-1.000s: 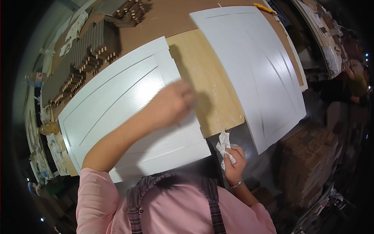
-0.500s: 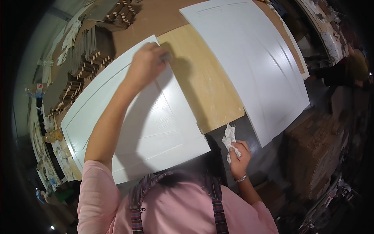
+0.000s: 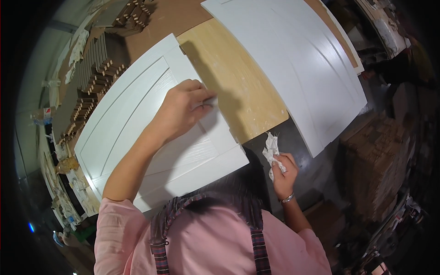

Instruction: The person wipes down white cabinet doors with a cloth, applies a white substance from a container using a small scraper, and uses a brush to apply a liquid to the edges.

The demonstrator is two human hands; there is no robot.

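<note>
A white cabinet door panel [image 3: 133, 107] with grooved framing lies in front of me, slightly left. At its right edge, my left hand [image 3: 185, 107] is closed with the fingertips pinching a small greyish pad [image 3: 210, 101], mostly hidden by the fingers. Off the near side of the table, my right hand [image 3: 285, 173] grips a crumpled white rag [image 3: 271, 145], whose loose end sticks up past the fingers. A second white panel [image 3: 293, 68] lies to the right, apart from both hands.
A bare yellowish board [image 3: 233, 78] shows between the panels. Stacks of dark brown slats with light ends [image 3: 98, 64] stand at the far left. Brown stacked cardboard [image 3: 373, 160] is on the right. Another person's dark-clothed shape [image 3: 401, 68] shows dimly at the far right.
My left hand has slid from the panel's far corner toward me along its right edge, still pinching the pad. My right hand keeps the rag and has barely moved.
</note>
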